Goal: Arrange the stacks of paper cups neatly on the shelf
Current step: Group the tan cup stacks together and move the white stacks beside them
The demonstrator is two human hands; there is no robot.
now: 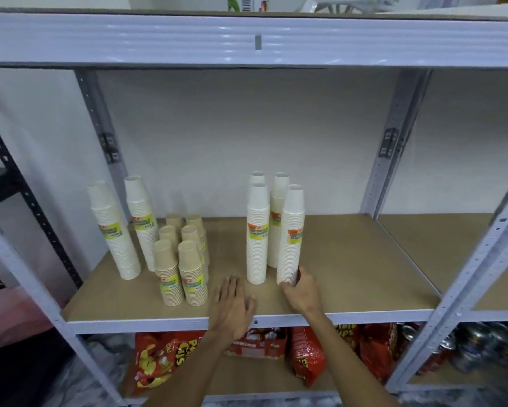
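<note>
Shelf [349, 259] mid-frame, white stacks [257, 230] at centre. Right hand [301, 289] wrapped round the base of the front-right stack [291, 233]; left hand [232, 304] flat, fingers spread, empty. Likely toppled into neighbours if shoved low.

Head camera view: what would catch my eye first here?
Probably the tall white cup stacks standing mid-shelf, with the right hand gripping the base of the front one. Left of them stands a tidy cluster of short brown cup stacks, and the left hand rests flat on the shelf.
</note>
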